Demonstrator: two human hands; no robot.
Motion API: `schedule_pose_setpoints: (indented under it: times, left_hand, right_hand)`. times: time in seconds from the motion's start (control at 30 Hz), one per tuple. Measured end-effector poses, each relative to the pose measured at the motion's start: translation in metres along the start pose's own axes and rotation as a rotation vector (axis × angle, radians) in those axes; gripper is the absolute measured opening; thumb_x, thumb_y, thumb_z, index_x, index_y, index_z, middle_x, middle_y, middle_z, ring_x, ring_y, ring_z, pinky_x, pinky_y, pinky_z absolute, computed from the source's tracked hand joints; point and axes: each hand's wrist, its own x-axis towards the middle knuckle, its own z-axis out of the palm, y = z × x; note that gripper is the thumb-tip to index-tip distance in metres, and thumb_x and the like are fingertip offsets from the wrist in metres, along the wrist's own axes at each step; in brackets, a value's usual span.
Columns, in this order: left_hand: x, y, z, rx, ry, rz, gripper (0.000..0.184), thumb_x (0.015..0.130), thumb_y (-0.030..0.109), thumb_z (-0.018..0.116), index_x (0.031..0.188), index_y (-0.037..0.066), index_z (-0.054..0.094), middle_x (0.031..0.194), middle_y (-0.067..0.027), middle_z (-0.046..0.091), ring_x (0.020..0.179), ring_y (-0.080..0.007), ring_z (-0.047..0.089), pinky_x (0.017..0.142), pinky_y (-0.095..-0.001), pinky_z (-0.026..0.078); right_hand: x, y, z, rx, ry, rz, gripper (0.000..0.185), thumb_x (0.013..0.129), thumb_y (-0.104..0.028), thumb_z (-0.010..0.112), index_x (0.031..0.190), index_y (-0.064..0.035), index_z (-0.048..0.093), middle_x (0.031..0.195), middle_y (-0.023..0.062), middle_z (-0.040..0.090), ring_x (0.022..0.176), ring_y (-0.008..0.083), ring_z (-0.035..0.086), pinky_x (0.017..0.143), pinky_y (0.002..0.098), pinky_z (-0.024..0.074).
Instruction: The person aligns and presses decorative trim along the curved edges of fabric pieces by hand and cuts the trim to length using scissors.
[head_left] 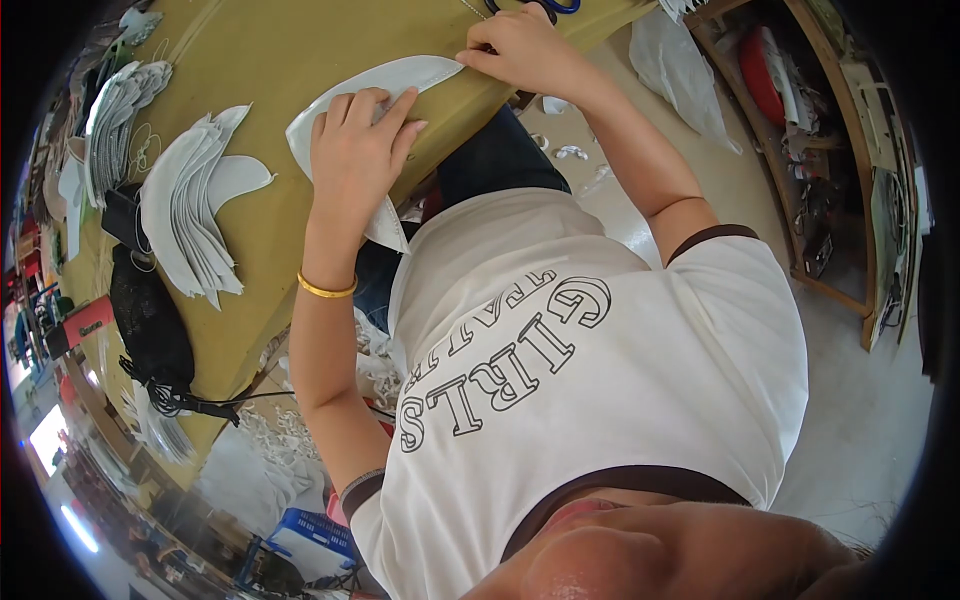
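My left hand point(362, 150), with a yellow bangle on the wrist, lies with fingers spread on a white curved fabric piece point(405, 75) with a stitched edge. One pointed end of the piece hangs past the table edge below my palm. At the piece's far right tip, my right hand point(520, 52) is closed, thumb and fingers pinching that tip. Black and blue loops point(565, 5), perhaps scissor handles, show beside its knuckles; whether they touch it I cannot tell. Left of my left hand, a fanned stack of similar white pieces point(185, 205) lies on the table.
The table has an olive-yellow cover point(270, 45). More stacked white pieces point(110, 120) and a black mesh bundle point(150, 315) with cords lie at the left. White scraps point(285, 440) and a blue crate point(310, 535) are on the floor. A wooden shelf point(835, 290) stands at the right.
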Motion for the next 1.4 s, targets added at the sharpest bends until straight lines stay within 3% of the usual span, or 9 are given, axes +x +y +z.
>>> schedule_pose_setpoints:
  times: [0.7, 0.8, 0.9, 1.03, 1.1, 1.23, 1.3, 1.37, 1.4]
  left_hand:
    - [0.026, 0.005, 0.022, -0.019, 0.053, 0.138, 0.029, 0.078, 0.032, 0.076, 0.098, 0.011, 0.074, 0.094, 0.0002, 0.060, 0.089, -0.0192, 0.058, 0.071, -0.0351, 0.049]
    - [0.031, 0.005, 0.019, 0.029, -0.008, 0.167, 0.025, 0.081, 0.032, 0.073, 0.097, 0.012, 0.075, 0.094, 0.0003, 0.060, 0.090, -0.0191, 0.058, 0.072, -0.0359, 0.050]
    - [0.043, 0.002, 0.010, -0.120, -0.096, 0.107, 0.022, 0.087, 0.027, 0.070, 0.099, 0.009, 0.075, 0.091, -0.0053, 0.061, 0.089, -0.0228, 0.061, 0.075, -0.0369, 0.051]
    - [0.071, 0.000, 0.015, -0.431, -0.266, -0.242, 0.021, 0.086, 0.023, 0.070, 0.089, 0.002, 0.072, 0.076, -0.0110, 0.063, 0.073, -0.0272, 0.061, 0.069, -0.0380, 0.049]
    - [0.088, 0.005, 0.015, -0.477, -0.480, -0.426, 0.021, 0.084, 0.023, 0.070, 0.083, 0.002, 0.072, 0.071, -0.0136, 0.066, 0.069, -0.0325, 0.062, 0.068, -0.0400, 0.050]
    - [0.100, -0.006, 0.026, -0.488, -0.548, -0.376, 0.026, 0.084, 0.026, 0.071, 0.082, 0.000, 0.071, 0.069, -0.0143, 0.067, 0.066, -0.0315, 0.063, 0.065, -0.0399, 0.049]
    - [0.097, -0.013, 0.029, -0.537, -0.588, -0.389, 0.026, 0.085, 0.025, 0.071, 0.085, -0.001, 0.072, 0.072, -0.0154, 0.067, 0.069, -0.0301, 0.064, 0.066, -0.0394, 0.049]
    - [0.089, -0.016, 0.031, -0.643, -0.484, -0.405, 0.026, 0.086, 0.023, 0.071, 0.088, -0.003, 0.069, 0.074, -0.0117, 0.065, 0.069, -0.0217, 0.059, 0.068, -0.0358, 0.048]
    - [0.084, -0.017, 0.033, -0.695, -0.437, -0.409, 0.026, 0.087, 0.022, 0.071, 0.090, -0.004, 0.067, 0.075, -0.0099, 0.064, 0.070, -0.0175, 0.057, 0.068, -0.0340, 0.047]
  right_hand:
    - [-0.004, -0.010, 0.002, -0.187, 0.023, -0.037, 0.027, 0.087, -0.032, 0.064, 0.086, -0.0059, 0.070, 0.086, 0.0132, 0.067, 0.091, 0.0330, 0.062, 0.088, 0.0463, 0.0361]
    - [-0.005, -0.012, -0.011, -0.146, 0.433, -0.097, 0.031, 0.085, -0.033, 0.067, 0.093, -0.0033, 0.068, 0.092, 0.0158, 0.065, 0.090, 0.0358, 0.061, 0.092, 0.0463, 0.0391]
    - [0.003, 0.026, -0.010, -0.414, 0.517, 0.175, 0.038, 0.083, -0.034, 0.071, 0.098, 0.0004, 0.066, 0.098, 0.0186, 0.064, 0.091, 0.0378, 0.061, 0.090, 0.0456, 0.0451]
    - [0.006, 0.041, -0.022, -0.433, 0.231, 0.272, 0.038, 0.081, -0.031, 0.073, 0.094, 0.0035, 0.067, 0.091, 0.0194, 0.066, 0.090, 0.0371, 0.064, 0.079, 0.0458, 0.0512]
    - [0.013, 0.058, -0.024, -0.308, 0.107, 0.280, 0.034, 0.080, -0.028, 0.073, 0.091, 0.0029, 0.067, 0.088, 0.0206, 0.067, 0.087, 0.0372, 0.065, 0.079, 0.0460, 0.0513]
    - [-0.008, 0.066, -0.031, -0.090, 0.079, 0.376, 0.027, 0.090, -0.026, 0.059, 0.090, -0.0012, 0.070, 0.078, 0.0154, 0.067, 0.072, 0.0253, 0.064, 0.072, 0.0411, 0.0467]
    - [-0.039, 0.059, -0.039, 0.124, 0.185, 0.283, 0.028, 0.088, -0.023, 0.061, 0.103, 0.0015, 0.067, 0.083, 0.0173, 0.068, 0.075, 0.0221, 0.066, 0.068, 0.0387, 0.0499]
    - [-0.070, 0.057, -0.037, 0.626, 0.188, 0.317, 0.047, 0.083, -0.033, 0.073, 0.107, 0.0056, 0.064, 0.089, 0.0217, 0.070, 0.086, 0.0342, 0.069, 0.075, 0.0398, 0.0524]
    - [-0.083, 0.042, -0.039, 0.610, 0.133, 0.358, 0.050, 0.082, -0.034, 0.075, 0.110, 0.0047, 0.061, 0.086, 0.0201, 0.068, 0.081, 0.0309, 0.067, 0.072, 0.0386, 0.0514]
